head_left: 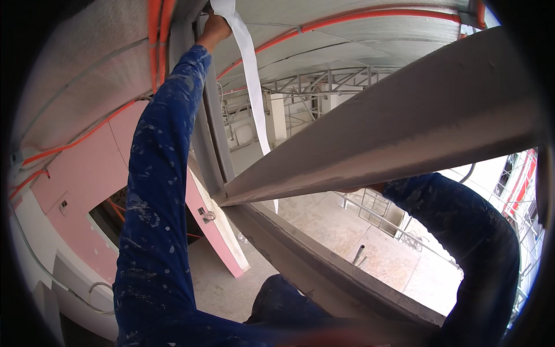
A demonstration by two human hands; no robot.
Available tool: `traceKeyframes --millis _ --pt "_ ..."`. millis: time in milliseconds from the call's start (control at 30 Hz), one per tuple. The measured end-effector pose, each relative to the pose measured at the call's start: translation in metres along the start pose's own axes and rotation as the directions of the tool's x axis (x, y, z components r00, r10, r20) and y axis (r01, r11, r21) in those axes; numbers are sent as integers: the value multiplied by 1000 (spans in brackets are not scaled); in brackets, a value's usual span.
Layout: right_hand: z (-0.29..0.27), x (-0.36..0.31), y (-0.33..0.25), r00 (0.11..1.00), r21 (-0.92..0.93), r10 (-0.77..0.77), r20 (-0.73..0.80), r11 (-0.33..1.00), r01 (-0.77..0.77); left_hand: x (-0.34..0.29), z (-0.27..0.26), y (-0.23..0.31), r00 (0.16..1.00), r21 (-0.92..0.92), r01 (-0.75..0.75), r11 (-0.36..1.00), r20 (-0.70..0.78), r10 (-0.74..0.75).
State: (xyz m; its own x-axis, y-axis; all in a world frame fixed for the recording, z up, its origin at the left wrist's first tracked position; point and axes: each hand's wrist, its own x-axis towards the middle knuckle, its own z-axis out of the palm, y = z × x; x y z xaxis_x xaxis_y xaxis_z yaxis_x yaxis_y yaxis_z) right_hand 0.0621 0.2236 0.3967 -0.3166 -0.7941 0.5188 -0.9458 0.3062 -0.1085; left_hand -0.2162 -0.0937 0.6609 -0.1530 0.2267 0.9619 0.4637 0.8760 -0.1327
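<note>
Left hand (pixel 215 29) at white strip (pixel 252 75) | right hand (pixel 376 188) mostly behind grey beam (pixel 393 124) | fingers, both: I cannot tell opening or hold | dark characters (pixel 121 195) inside wall opening (pixel 107 214)

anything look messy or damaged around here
The blue fabric left sleeve is spotted with white, paint-like splashes, so it looks messy. The long, flat white strip hangs down beside the bare left hand; no clear damage stands out.

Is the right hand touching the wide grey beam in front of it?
Cannot tell. The head view shows the wide grey beam hiding most of the right hand, so neither contact nor gap is plain.
</note>
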Motion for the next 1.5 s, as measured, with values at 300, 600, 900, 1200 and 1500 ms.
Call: traceKeyframes --millis 300,600,900,1200,1500 --pt "-8 8 5 999 -35 -47 5 998 47 -8 -6 6 997 -73 -42 996 -65 37" --pt "-16 10 3 998 -86 31 62 996 -26 -10 -13 15 999 92 -41 995 24 39" --pt "-28 8 -11 999 -60 11 44 998 -8 -10 -22 28 910 20 -250 968 -336 242" --pt "-30 9 -17 995 -100 68 77 993 -61 -13 -37 42 916 62 -151 987 -365 163" --pt "-30 6 -21 997 -105 61 47 993 -56 -15 -22 32 958 -184 -22 983 -286 -32"
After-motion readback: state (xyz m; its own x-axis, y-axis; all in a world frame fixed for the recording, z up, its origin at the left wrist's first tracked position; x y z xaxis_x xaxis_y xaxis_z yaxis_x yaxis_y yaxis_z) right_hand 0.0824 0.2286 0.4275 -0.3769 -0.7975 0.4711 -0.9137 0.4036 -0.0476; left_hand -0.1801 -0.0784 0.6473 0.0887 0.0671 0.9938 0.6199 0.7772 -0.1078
